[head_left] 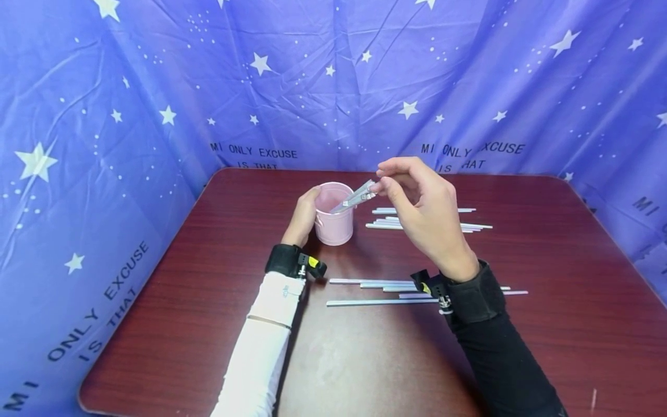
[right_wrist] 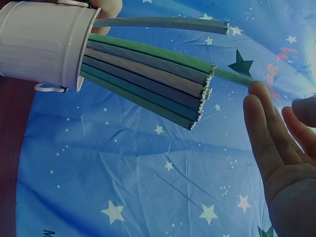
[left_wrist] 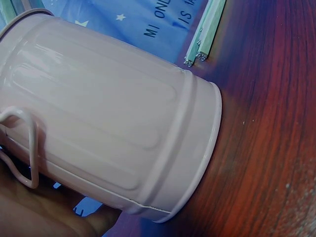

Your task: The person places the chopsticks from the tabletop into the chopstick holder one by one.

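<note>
A small pink metal bucket (head_left: 334, 230) stands on the table, tilted in the left wrist view. My left hand (head_left: 302, 217) grips its left side, the thumb at the rim, near a wire handle (left_wrist: 32, 148); the other fingers are partly hidden. Several long, thin, flat-sided sticks (right_wrist: 148, 74) in green, blue, grey and pinkish tones lean out of the bucket to the right, their ends pale and knobbly. Just beyond those ends is my right hand (head_left: 429, 214), fingers extended and thumb apart. One fingertip meets the end of a green stick (right_wrist: 234, 77); whether it presses on it I cannot tell.
Loose pale sticks lie in two groups on the dark red table (head_left: 208, 289): a far group (head_left: 383, 225) behind my right hand and a near group (head_left: 365, 303) partly under my right wrist. A blue star-printed curtain (head_left: 333, 87) encloses the table's back and sides.
</note>
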`<state>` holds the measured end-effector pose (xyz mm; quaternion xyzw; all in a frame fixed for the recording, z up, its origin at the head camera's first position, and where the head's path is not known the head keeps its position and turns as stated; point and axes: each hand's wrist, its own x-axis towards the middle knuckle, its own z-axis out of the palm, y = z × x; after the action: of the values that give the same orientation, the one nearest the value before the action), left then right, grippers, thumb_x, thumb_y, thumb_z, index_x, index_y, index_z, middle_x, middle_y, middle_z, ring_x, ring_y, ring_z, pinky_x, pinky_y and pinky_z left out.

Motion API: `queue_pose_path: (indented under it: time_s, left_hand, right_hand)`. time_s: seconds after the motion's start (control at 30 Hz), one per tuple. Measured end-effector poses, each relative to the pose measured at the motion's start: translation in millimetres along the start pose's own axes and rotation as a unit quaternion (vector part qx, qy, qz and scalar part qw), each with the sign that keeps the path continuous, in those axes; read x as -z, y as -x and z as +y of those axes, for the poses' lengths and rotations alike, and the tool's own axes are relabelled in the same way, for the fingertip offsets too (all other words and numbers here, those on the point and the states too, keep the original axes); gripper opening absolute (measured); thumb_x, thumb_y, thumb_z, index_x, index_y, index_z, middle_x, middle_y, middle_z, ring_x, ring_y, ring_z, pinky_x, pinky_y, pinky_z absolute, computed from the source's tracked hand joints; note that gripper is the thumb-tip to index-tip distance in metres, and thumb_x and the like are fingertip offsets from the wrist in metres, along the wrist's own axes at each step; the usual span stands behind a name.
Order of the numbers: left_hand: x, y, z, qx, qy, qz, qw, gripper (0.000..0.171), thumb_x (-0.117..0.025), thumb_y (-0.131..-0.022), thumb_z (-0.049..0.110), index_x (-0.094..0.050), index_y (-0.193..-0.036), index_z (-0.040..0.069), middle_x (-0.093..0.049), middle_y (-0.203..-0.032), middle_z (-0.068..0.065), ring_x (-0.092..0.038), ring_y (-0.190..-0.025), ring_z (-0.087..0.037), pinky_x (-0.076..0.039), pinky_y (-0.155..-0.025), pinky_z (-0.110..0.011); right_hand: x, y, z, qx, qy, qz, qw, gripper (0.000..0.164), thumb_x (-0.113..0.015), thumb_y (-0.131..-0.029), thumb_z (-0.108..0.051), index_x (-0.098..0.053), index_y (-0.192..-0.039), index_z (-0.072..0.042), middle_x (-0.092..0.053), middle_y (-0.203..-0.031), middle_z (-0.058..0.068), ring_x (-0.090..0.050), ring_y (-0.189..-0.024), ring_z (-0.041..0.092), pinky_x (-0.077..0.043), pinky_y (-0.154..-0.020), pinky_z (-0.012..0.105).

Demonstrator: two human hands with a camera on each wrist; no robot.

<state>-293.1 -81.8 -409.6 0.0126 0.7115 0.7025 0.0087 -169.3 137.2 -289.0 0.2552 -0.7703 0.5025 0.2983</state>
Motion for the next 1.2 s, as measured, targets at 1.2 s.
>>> queue_pose_path:
  time_s: [1.2]
  left_hand:
    - [-0.7, -0.5, 0.2, 0.006, -0.011, -0.005, 0.9999, 0.056, -0.037, -0.113, 0.027, -0.048, -0.16, -0.001, -0.047, -0.168, -0.017, -0.036, -0.161, -0.028, -0.027, -0.136, -0.04]
  right_hand:
    - [-22.3, 39.0, 39.4, -0.161, 0.286, -0.543, 0.773, 0.04, -0.092, -0.084, -0.023, -0.073, -0.118, -0.012, -0.071, -0.111, 0.003, -0.064, -0.094, 0.016, -0.059, -0.082, 0.043]
